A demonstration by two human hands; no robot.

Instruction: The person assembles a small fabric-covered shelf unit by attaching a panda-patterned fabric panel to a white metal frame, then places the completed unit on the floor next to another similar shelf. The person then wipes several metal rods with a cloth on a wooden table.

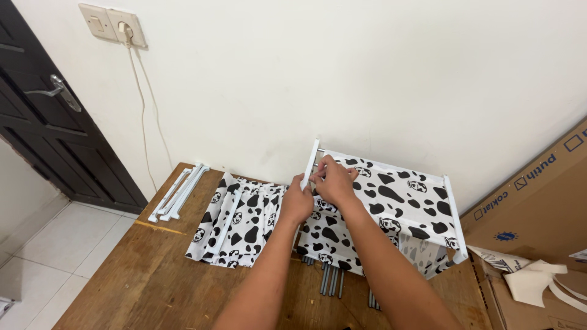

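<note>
Gripping the white side rail (309, 165) of the cow-print fabric shelf (397, 201), we have both hands meeting at its upper left corner, beside the wall (342, 73). Our left hand (297, 201) is curled around the rail from below, fingers wrapped on it. Our right hand (335, 180) pinches at the rail's junction with the fabric, fingertips pressed together. Both forearms reach up and forward, converging. The shelf stands on the wooden counter (153, 275). A folded cow-print cloth (241, 223) lies just left; grey metal tubes (330, 281) lie beneath; spare white rails (178, 192) rest further left.
</note>
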